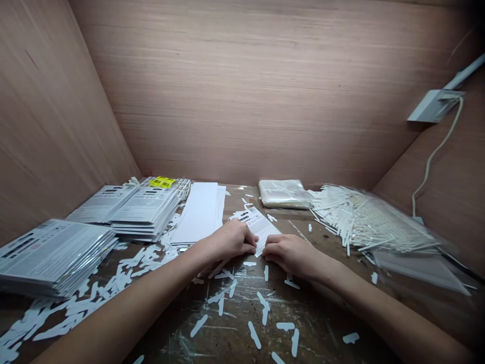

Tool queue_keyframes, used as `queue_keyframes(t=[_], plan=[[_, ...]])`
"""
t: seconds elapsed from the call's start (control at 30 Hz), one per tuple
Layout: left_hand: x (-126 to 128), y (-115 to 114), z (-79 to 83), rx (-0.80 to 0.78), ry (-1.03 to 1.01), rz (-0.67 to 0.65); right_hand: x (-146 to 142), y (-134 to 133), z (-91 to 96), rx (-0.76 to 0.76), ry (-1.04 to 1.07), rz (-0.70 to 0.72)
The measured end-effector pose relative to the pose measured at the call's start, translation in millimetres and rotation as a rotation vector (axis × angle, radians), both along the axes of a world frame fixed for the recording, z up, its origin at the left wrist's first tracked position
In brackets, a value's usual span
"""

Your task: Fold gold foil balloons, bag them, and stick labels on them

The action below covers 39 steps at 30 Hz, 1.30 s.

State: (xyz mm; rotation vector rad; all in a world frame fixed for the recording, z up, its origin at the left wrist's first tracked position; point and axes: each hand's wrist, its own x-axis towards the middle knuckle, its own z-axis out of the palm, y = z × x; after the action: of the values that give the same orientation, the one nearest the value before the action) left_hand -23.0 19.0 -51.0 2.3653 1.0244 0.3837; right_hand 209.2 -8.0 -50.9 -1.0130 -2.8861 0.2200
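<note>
Stacks of bagged printed cards point(53, 255) fill the worktable point(333, 323) from 9 to 11 o'clock, with yellow labels point(162, 182) on the farthest. Plain white sheets point(200, 210) lie at 11. Folded clear bags point(284, 193) sit at 12, a heap of white sticks point(364, 220) on plastic film at 2. White paper slips point(261, 303) litter the surface toward 6 and 8. A wall box point(434, 105) with 1 cable point(435, 151) hangs at 2.

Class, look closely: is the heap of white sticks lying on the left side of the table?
No, the white sticks lie at the right, while stacked printed cards fill the left.
</note>
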Motion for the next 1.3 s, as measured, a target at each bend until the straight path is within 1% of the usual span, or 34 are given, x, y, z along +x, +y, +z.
queue_keyframes(t=[0.2,0.47,0.6,0.77,0.93,1.13,1.3], plan=[[0.2,0.2,1.2,-0.005,0.005,-0.001,0.2,1.5,-4.7,0.027,-0.011,0.006],[1.2,0.4,0.9,0.007,0.013,0.009,-7.4,-5.2,-12.7,0.101,-0.104,0.050],[0.5,1.0,0.5,0.003,0.007,0.006,-4.2,-3.2,-10.6,0.093,-0.119,0.055],[-0.4,1.5,-0.1,-0.012,-0.011,-0.014,4.6,3.4,-3.0,0.067,-0.054,0.063],[-0.6,1.4,0.8,-0.019,-0.018,-0.027,3.5,2.3,-5.1,0.044,-0.039,0.077],[-0.1,0.6,2.3,-0.017,-0.017,-0.027,-4.4,-3.8,-7.3,0.073,-0.082,0.017],[-0.2,1.3,0.9,-0.007,-0.022,-0.029,-10.2,-9.2,-7.4,0.098,-0.179,0.030]])
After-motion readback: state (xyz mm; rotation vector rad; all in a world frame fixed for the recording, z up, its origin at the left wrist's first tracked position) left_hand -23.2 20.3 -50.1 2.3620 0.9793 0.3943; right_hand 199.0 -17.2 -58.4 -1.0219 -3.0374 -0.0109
